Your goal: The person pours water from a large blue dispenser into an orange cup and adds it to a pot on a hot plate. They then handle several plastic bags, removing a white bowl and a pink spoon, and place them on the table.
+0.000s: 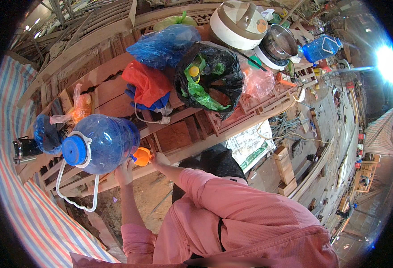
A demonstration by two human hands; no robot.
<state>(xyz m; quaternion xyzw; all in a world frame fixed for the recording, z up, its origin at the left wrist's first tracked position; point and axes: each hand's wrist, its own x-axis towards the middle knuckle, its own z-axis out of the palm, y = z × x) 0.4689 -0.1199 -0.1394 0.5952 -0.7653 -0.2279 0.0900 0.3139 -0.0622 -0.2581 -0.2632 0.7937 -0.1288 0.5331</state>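
A big clear-blue water jug [111,140] with a blue cap and a white handle lies on its side on the wooden slats at the left. My left hand [124,173] is closed at the jug's small blue tap [133,158], just under its near end. In my right hand [159,161] is an orange plastic cup [142,156], gripped at its right side. The cup's mouth is right beside the tap. From here I cannot make out any water, and the fingertips of both hands are partly hidden.
Beyond the jug, stacked wooden panels hold a red plastic bag [146,82], a blue bag [165,44], a black bag [212,53] and a white rice cooker [236,27]. A black flask [24,148] stands far left. Wood blocks [285,169] lie on the floor right.
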